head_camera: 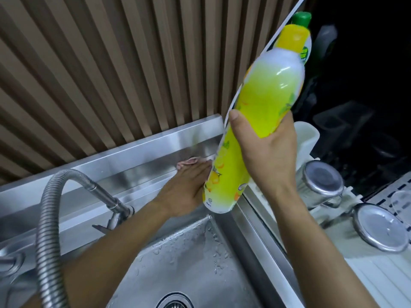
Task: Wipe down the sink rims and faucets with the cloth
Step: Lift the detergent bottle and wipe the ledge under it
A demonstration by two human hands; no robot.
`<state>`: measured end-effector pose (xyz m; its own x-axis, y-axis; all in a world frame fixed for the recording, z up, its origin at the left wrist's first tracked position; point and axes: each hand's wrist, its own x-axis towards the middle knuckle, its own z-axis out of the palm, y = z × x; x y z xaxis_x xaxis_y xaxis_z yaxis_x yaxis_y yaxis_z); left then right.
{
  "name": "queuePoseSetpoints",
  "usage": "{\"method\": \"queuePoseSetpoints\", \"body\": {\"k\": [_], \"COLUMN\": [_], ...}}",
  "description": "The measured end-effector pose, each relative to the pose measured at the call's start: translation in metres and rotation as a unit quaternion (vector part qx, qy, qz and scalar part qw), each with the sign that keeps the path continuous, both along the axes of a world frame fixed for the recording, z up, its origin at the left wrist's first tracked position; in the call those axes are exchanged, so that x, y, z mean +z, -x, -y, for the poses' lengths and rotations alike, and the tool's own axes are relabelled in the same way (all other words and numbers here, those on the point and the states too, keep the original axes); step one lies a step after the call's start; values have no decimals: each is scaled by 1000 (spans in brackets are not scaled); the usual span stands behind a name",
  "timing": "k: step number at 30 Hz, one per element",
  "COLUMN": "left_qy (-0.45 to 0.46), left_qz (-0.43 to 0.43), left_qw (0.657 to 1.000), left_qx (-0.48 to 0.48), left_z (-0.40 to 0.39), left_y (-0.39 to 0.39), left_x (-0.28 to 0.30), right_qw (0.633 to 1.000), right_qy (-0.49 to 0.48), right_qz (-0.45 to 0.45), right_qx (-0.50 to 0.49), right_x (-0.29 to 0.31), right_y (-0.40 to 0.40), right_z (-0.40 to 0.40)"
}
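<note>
My left hand (184, 190) lies flat on a pinkish cloth (188, 162), pressing it onto the back rim (138, 172) of the steel sink near its right corner; only a bit of the cloth shows past my fingertips. My right hand (266, 150) grips a yellow-green dish soap bottle (264, 94) with a green cap, lifted and tilted above that corner. The faucet (115, 205) with its ribbed flexible hose (47, 218) stands to the left on the rim. The wet basin (189, 252) and drain (175, 302) lie below.
A slatted wooden wall (100, 74) rises behind the sink. To the right stands a white drying rack (367, 270) holding two upturned steel cups (320, 185) (378, 227) and a white container (307, 138). Beyond it the area is dark.
</note>
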<state>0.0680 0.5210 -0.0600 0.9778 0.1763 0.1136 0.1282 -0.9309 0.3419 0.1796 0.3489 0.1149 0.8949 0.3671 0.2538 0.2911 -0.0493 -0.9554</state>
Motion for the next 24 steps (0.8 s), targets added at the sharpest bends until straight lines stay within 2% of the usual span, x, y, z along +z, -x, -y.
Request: {"method": "queuePoseSetpoints", "body": {"k": [1,4,6,8,11,13,16,19,24], "left_qy": [-11,-32,-30,-14,-16,-16,-35,-13,-29], "left_qz": [19,21,22,1,-36,-55,-5,58,26], "left_qw": [1000,991,985,990,999,998,998,990,978], "left_qx": [5,130,168,138,26,16,48,130,206], "left_z": [3,19,26,24,7,1,6,13,25], "left_y": [17,66,70,52,0,-16,19,83,107], "left_x": [6,5,1,6,-1,-4,-5,-7,-19], "right_qw": [1000,999,999,998,997,997,996,993,984], "right_qy": [-13,-42,-54,-62,-65,-61,-49,-38,49], "right_qz": [2,10,6,12,29,45,76,101,109], "right_qx": [-1,-5,0,3,-2,-5,11,40,134], "right_x": [4,15,18,18,12,7,-1,-15,-37], "right_y": [-2,-5,-5,-5,0,4,9,7,5], "right_z": [4,17,24,25,14,2,-19,-37,-54]}}
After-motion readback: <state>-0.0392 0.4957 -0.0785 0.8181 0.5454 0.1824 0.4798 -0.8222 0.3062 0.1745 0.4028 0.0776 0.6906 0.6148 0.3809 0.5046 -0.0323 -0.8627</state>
